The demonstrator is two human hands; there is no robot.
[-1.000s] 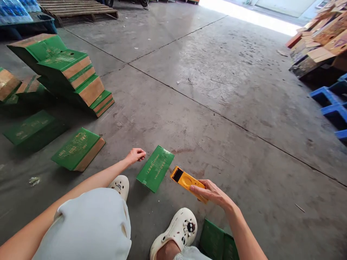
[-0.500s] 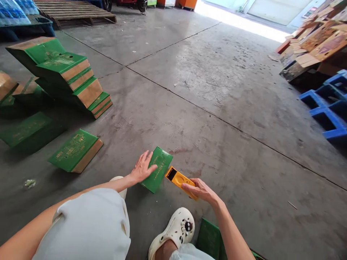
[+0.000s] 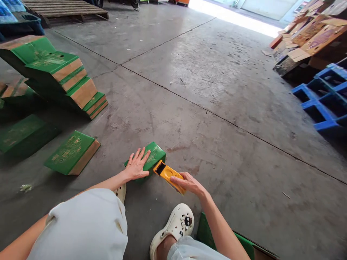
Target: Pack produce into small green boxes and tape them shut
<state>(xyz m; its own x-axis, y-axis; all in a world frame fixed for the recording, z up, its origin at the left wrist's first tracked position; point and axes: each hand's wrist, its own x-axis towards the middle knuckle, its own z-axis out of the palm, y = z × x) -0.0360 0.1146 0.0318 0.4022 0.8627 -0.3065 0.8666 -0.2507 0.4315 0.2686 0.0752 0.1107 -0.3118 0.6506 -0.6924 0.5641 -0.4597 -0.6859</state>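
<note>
A green box point(image 3: 155, 154) stands on the grey floor in front of my feet. My left hand point(image 3: 137, 167) lies on its top left part with the fingers spread, holding nothing. My right hand point(image 3: 187, 183) is wrapped round a yellow tool point(image 3: 169, 176) with a dark window at its far end. That end touches or nearly touches the right side of the box; the exact contact is hard to tell.
Another green box point(image 3: 72, 153) lies to the left, beyond it a stack of green cartons point(image 3: 65, 72). Blue pallets point(image 3: 322, 108) and piled cardboard point(image 3: 311, 39) are on the right. A green carton point(image 3: 207, 231) lies beside my white shoe point(image 3: 175, 225).
The green box has turned and tilted, with its top edge now pointing more to the right. Both hands and the yellow tool have shifted slightly left and up, and the view has moved a little.
</note>
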